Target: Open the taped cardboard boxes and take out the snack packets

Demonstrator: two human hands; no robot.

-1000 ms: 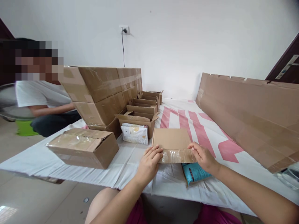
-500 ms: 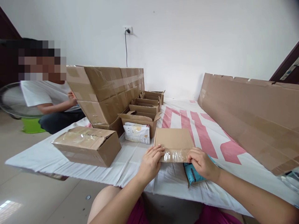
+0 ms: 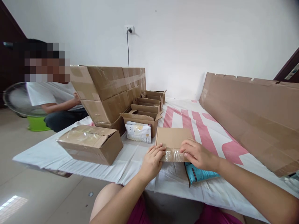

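Note:
A small flat cardboard box (image 3: 174, 137) lies in front of me on the cloth-covered table, with a shiny strip of clear packing tape (image 3: 172, 155) along its near side. My left hand (image 3: 153, 158) grips the box's near left corner, its fingers over the top. At the right part of the taped side, my right hand (image 3: 197, 154) is closed, fingers bent and thumb against the tape; the exact hold is partly hidden. A blue plastic packet (image 3: 201, 175) lies under the right wrist, partly covered by it.
White packets (image 3: 138, 132) lean against the nearest of several open cardboard boxes (image 3: 144, 116). Left of these stand stacked taped cartons (image 3: 109, 82) and a single carton (image 3: 91, 143). A long cardboard panel (image 3: 252, 115) borders the right side. A person (image 3: 56, 96) sits beyond the left edge.
My right hand has slid left from the box's right corner along the taped side. My left hand stays on the left corner. The view has shifted slightly.

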